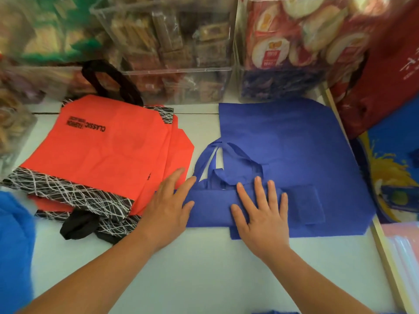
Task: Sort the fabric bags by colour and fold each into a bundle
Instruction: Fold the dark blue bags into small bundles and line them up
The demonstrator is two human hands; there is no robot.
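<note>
Orange bags (99,152) stacked at worktop (204,268) left, sorted, unbundled; both hands, left (169,214) and right (260,214), fingers spread flat, press blue bag (294,143) mid-fold at right; bundling remains.

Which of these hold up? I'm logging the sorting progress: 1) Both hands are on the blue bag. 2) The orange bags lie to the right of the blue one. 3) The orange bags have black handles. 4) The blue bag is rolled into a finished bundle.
1) Both hands rest on the blue bag: true; left hand, right hand, palms flat.
2) False: the orange bags lie to its left.
3) True: black handles.
4) False: only its near edge is folded; most lies flat.
</note>
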